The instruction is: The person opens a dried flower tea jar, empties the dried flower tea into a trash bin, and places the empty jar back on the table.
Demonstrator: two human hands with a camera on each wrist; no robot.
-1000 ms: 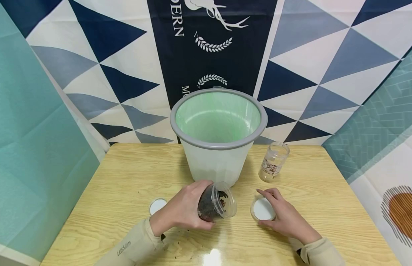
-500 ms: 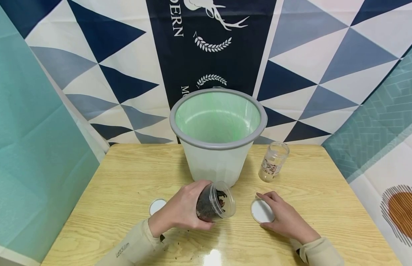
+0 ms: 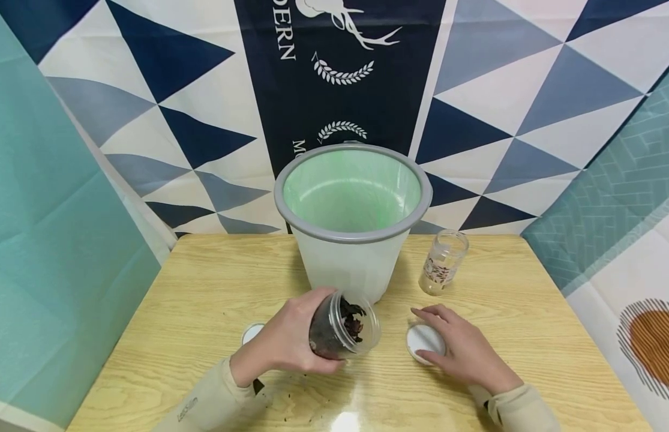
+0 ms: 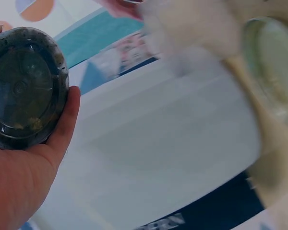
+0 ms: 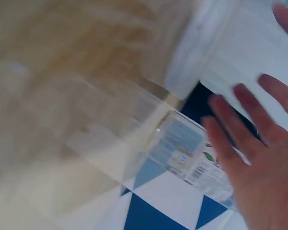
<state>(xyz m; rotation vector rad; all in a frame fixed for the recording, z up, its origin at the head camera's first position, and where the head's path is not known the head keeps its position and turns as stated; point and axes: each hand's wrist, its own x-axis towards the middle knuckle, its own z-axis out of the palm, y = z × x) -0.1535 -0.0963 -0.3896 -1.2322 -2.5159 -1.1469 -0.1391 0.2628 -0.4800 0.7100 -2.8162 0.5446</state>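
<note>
My left hand (image 3: 288,339) grips a clear plastic jar (image 3: 324,336) part filled with dark dried pieces. The jar lies tilted, its uncovered mouth facing right, in front of the bin. Its round base (image 4: 21,88) shows in the left wrist view, with the thumb along the side. Under my right hand (image 3: 461,348) a white round lid (image 3: 425,342) lies on the table, thumb and fingers spread at its edge. In the right wrist view the fingers (image 5: 235,129) are extended and hold nothing.
A white bin (image 3: 350,264) with a grey rim and green inside stands at the table's (image 3: 204,276) back. To its right is a clear glass jar (image 3: 442,264) with a printed label. Another white lid (image 3: 252,333) is partly hidden by the left hand. Dark crumbs lie nearby.
The left hand has shifted slightly left, turning the jar so its mouth and dark contents show more. The right hand's fingers have loosened from the lid.
</note>
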